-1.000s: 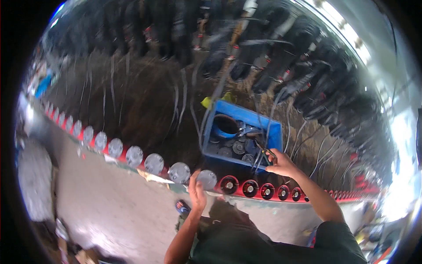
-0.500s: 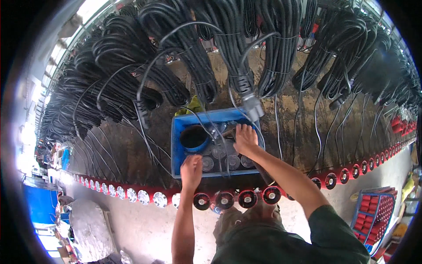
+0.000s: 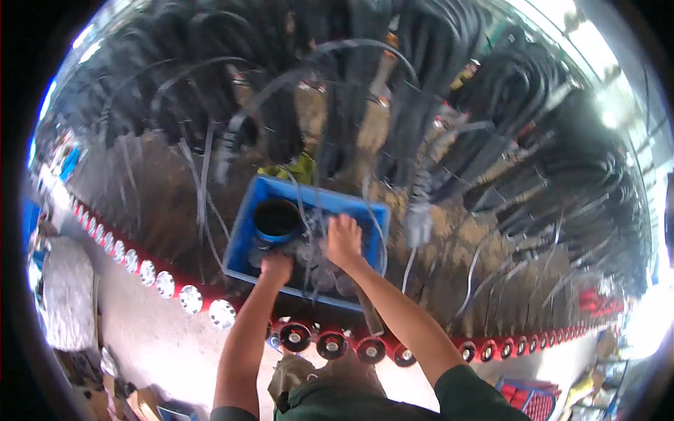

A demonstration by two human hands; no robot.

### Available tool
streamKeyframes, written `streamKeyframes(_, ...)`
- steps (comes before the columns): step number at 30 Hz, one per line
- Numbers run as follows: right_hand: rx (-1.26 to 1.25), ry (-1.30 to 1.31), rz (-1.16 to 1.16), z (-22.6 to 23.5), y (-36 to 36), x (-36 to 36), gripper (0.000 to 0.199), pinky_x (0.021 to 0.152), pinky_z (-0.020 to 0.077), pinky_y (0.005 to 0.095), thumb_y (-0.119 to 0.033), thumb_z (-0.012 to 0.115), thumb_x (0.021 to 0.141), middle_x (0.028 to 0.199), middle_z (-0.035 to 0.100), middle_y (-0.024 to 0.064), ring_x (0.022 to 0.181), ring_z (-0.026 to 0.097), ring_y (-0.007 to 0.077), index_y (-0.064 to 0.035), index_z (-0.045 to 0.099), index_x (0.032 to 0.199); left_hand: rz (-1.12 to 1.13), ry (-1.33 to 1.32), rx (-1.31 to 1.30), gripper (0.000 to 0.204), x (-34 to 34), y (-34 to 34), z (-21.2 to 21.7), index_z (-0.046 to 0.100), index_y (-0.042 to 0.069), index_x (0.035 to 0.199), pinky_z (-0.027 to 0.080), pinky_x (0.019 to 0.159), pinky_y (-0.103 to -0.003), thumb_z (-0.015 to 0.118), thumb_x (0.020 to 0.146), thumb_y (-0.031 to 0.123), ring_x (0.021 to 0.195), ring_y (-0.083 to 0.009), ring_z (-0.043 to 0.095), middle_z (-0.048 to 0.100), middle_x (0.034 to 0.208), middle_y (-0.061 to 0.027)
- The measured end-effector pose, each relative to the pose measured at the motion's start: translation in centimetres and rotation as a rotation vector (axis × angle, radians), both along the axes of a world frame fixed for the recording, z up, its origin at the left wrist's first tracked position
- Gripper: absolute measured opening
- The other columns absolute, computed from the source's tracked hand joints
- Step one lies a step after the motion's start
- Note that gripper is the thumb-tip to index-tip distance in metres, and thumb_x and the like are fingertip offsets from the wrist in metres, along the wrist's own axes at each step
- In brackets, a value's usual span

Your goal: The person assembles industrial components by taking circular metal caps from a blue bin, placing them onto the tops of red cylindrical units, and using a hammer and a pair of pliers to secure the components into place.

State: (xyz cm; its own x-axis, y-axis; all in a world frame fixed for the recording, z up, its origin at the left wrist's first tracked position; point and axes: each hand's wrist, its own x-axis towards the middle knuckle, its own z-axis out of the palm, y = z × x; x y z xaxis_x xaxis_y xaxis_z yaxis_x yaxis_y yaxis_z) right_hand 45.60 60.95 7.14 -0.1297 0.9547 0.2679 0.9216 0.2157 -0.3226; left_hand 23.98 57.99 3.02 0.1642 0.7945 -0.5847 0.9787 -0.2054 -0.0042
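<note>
A blue plastic bin stands on a dark worn bench, with clear-grey round discs inside it. A round black-and-blue pot sits in its left part. My left hand reaches over the bin's front left side, just below the pot; its fingers are bent down, blurred and partly hidden. Over the bin's right half is my right hand, fingers curled downward, with whatever they hold hidden. A brown-grey handle-like rod slants from below my right wrist past the front rim; its upper part is hidden.
Bundled black cables hang beyond the bin, with thin leads dangling across it. Along the bench's front edge runs a row of red cylinders with round ends. A yellow-green cloth lies behind the bin. A rack of red parts stands lower right.
My head view has turned, so the bin now appears tilted and farther left. My left hand has moved from the front rim into the bin. My right hand stays over the bin.
</note>
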Motion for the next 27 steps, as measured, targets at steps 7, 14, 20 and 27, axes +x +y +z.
streamKeyframes(7,-0.270,0.186,0.089,0.6,1.1,4.6,0.043,0.087,0.0579,0.0514,-0.022,0.077,0.086,0.105,0.076,0.0184,0.101,0.073,0.0405,-0.0048,0.067,0.124,-0.112,-0.057,0.374,0.025,1.9,0.9,3.9,0.084,0.017,0.109,0.058,0.092,-0.046,0.062,0.097,0.020,0.118,-0.0307,0.070,0.076,0.121,-0.0061)
streamKeyframes(14,-0.176,0.342,0.070,14.7,-12.7,2.5,0.027,0.076,0.0610,0.0425,-0.015,0.076,0.091,0.098,0.076,0.0141,0.089,0.077,0.0316,-0.0055,0.067,0.115,-0.218,0.026,0.272,0.018,-3.0,0.0,9.5,0.084,0.014,0.095,0.055,0.092,-0.047,0.075,0.082,0.022,0.113,-0.0287,0.068,0.074,0.113,-0.0082)
streamKeyframes(20,-0.164,0.479,0.370,14.5,-8.3,-6.6,0.019,0.077,0.0617,0.0423,-0.011,0.070,0.093,0.098,0.076,0.0164,0.088,0.077,0.0331,-0.0053,0.069,0.111,-0.278,-0.589,0.653,0.020,-8.8,-7.9,15.3,0.080,0.011,0.088,0.053,0.094,-0.048,0.075,0.069,0.015,0.117,-0.0373,0.061,0.066,0.110,-0.0160)
streamKeyframes(27,-0.498,-0.050,0.012,3.7,7.9,-13.2,0.033,0.092,0.0603,0.0527,-0.025,0.072,0.081,0.115,0.076,0.0227,0.109,0.073,0.0421,-0.0039,0.078,0.107,0.008,-0.751,0.673,0.062,-6.6,-9.1,14.8,0.064,0.006,0.126,0.051,0.107,-0.047,0.087,0.074,0.030,0.122,-0.0394,0.061,0.063,0.125,-0.0193)
